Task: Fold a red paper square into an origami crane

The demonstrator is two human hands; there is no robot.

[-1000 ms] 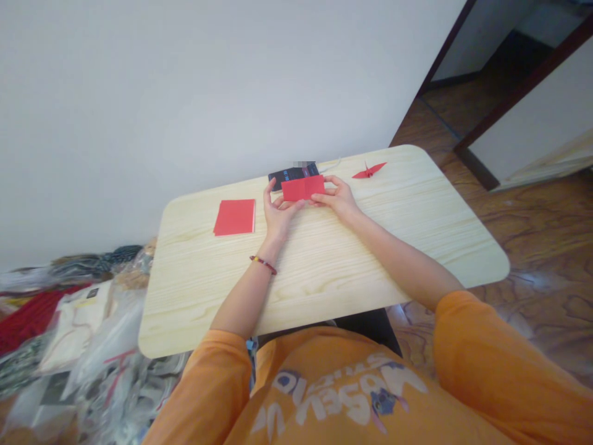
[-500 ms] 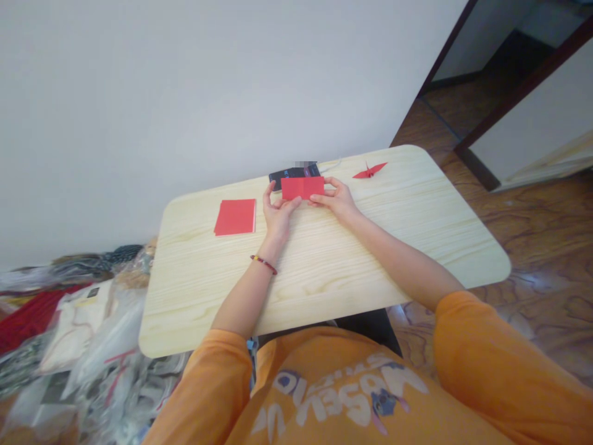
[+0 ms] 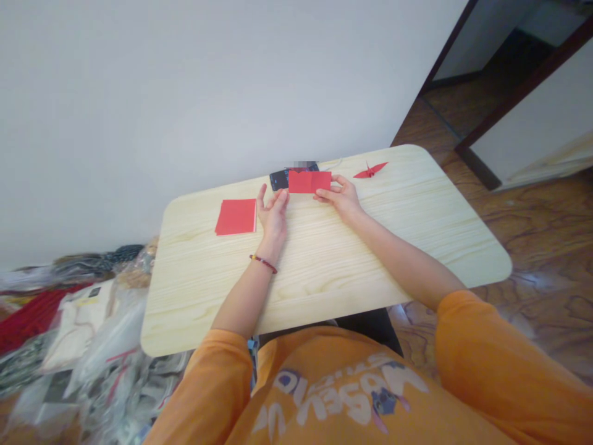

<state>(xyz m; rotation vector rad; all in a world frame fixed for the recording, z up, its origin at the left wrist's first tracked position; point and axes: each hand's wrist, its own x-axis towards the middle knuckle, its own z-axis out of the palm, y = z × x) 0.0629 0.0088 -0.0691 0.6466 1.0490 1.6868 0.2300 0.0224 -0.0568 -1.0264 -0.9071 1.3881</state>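
A red origami paper [image 3: 301,183], folded into a narrow rectangle with a crease down its middle, is held up over the far side of the table. My right hand [image 3: 341,196] grips its right end, thumb in front and fingers behind. At the lower left corner, the thumb and a finger of my left hand [image 3: 273,215] pinch together at the paper's edge, while another finger points up. Behind the paper lies a dark phone [image 3: 278,180], partly covered by it.
A stack of red square papers [image 3: 236,217] lies left of my hands on the pale wooden table [image 3: 324,266]. A folded red paper crane [image 3: 370,170] sits at the far right, near a white cable [image 3: 334,164]. The wall [image 3: 208,93] rises behind; bagged clothes [image 3: 92,334] lie at left.
The folded paper has shifted slightly right and up. My left hand has slid from the paper's lower middle to its left corner. My right hand has moved a little right with the paper.
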